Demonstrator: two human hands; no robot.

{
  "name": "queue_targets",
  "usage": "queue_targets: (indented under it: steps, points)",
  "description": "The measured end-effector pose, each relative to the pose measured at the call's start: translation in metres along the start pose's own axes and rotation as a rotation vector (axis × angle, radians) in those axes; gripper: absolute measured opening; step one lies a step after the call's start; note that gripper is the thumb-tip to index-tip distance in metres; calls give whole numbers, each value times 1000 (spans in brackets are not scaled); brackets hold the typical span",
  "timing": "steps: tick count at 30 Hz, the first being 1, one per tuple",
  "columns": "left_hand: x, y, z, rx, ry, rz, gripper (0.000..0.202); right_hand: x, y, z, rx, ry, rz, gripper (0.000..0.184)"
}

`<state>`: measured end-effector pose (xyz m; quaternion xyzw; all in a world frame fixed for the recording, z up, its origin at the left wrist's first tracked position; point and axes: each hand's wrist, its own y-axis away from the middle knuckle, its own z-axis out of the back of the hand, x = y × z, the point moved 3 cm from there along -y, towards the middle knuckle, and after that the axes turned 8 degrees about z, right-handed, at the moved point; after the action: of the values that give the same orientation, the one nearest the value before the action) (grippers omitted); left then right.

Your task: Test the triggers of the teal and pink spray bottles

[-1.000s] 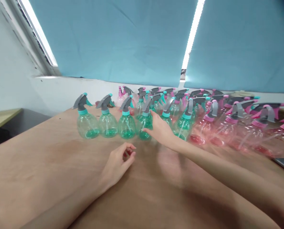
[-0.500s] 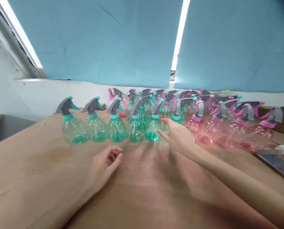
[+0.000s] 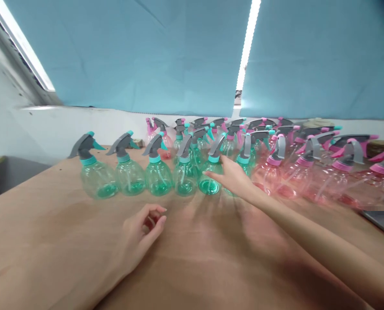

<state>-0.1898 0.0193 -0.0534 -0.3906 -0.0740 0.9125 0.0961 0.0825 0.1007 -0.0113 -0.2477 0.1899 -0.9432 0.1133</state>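
Observation:
A front row of green spray bottles with grey triggers and teal collars stands on the brown table [image 3: 50, 241]. My right hand [image 3: 232, 176] reaches forward with fingers spread around the side of the fifth green bottle [image 3: 210, 174] in that row, touching it. My left hand [image 3: 143, 230] rests on the tabletop in front of the row, fingers loosely curled, holding nothing. The leftmost green bottle [image 3: 95, 174] stands apart from my hands.
Behind and to the right stand several more green bottles and many pink spray bottles [image 3: 311, 172]. A white wall ledge and blue blinds [image 3: 146, 56] rise behind them. A dark flat object [image 3: 383, 221] lies at the right edge.
My right hand has shifted from the fourth green bottle to the fifth one, which now stands in the front row. The left hand has stayed curled on the table.

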Motion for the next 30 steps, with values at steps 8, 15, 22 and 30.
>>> queue_targets:
  steps: [8, 15, 22, 30]
  points:
    - [1, 2, -4, 57, -37, 28, 20, 4, 6, 12, 123, 8, 29, 43]
    - [1, -1, -7, 92, -56, 75, 21, 6, 11, 15, 153, 62, 41, 43]
    - [-7, -3, -4, 51, -42, 78, 22, 8, 32, 15, 138, -153, 223, 58]
    - [-66, -4, -19, 43, 76, -13, 23, 22, 84, 25, 178, -293, 247, 58]
